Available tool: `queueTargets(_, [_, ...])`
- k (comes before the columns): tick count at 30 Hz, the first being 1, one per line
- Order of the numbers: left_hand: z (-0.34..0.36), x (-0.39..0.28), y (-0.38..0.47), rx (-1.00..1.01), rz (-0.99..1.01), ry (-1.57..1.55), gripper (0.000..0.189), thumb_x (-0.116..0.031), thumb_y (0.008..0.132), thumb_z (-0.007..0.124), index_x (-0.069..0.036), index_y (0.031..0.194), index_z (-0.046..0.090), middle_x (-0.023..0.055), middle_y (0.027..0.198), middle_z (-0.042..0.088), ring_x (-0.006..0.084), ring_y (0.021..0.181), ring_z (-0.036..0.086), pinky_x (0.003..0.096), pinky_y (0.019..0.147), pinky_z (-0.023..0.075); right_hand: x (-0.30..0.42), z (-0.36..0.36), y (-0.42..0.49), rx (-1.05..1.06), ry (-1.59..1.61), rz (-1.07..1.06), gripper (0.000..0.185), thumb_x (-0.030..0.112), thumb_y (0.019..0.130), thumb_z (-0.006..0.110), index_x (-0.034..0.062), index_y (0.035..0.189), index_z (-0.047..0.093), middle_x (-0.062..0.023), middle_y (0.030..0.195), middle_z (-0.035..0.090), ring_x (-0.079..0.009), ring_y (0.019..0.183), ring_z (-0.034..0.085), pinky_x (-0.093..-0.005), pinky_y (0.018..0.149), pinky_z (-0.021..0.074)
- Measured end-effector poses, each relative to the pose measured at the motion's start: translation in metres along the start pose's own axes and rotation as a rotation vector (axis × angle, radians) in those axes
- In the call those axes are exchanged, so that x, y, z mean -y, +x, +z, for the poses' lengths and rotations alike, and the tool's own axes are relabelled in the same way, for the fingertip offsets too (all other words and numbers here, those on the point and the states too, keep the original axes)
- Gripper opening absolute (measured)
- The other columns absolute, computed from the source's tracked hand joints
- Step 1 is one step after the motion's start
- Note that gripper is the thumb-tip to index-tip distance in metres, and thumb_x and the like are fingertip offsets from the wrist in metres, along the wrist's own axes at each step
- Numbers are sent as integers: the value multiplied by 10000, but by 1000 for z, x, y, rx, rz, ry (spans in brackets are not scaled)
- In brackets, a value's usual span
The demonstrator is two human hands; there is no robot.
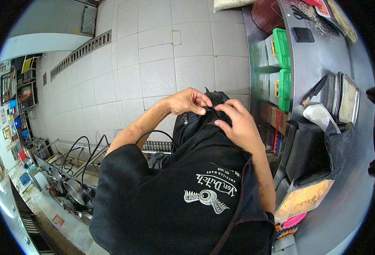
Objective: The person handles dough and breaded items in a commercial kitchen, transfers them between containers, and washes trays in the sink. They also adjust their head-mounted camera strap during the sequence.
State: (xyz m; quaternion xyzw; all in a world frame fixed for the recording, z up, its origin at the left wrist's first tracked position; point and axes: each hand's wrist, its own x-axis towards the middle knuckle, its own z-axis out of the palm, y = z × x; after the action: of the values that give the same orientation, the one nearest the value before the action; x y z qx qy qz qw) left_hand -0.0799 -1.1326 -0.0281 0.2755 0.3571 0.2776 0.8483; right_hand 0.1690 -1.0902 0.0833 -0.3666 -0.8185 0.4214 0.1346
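At my waist, my left hand [190,102] pinches black cloth [210,112] between thumb and fingers. From the other side my right hand [238,123] holds the same dark bunch, thumb and index finger bent onto it. Whether the bunch is an apron, a strap or part of a bag is hard to tell, dark on dark. A black pouch or bag [187,122] with a small metal zip pull hangs beside my left wrist. A black cable [155,131] loops out near it. My black T-shirt [174,191] with a white print fills the lower middle.
On the right, a steel counter [315,60] bears a phone [303,34], scissors [300,13], a knife [315,90], metal trays [346,98] and a black bag [308,153]. Green-lidded bins [282,47] stand beneath. Metal pots [74,191] are at left; a drain grate [79,55] crosses the tiled floor.
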Motion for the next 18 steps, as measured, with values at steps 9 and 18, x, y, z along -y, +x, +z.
queueTargets(9, [-1, 1, -10, 8, -90, -149, 267, -93, 900, 765, -22, 1148, 695, -1, 887, 703, 67, 803, 632, 223, 775, 536, -5, 14, -13, 32, -214, 302, 189, 179, 871, 701, 60, 1004, 642, -161, 904, 678, -406, 828, 680, -510, 707, 539])
queueTargets(18, [7, -19, -22, 2, -229, 46, 398, -107, 956, 706, -99, 1308, 519, -56, 780, 592, 27, 613, 448, 199, 525, 356, -4, 30, -26, -99, -157, 162, 206, 176, 815, 746, 62, 869, 583, -115, 833, 674, -373, 730, 669, -479, 625, 526])
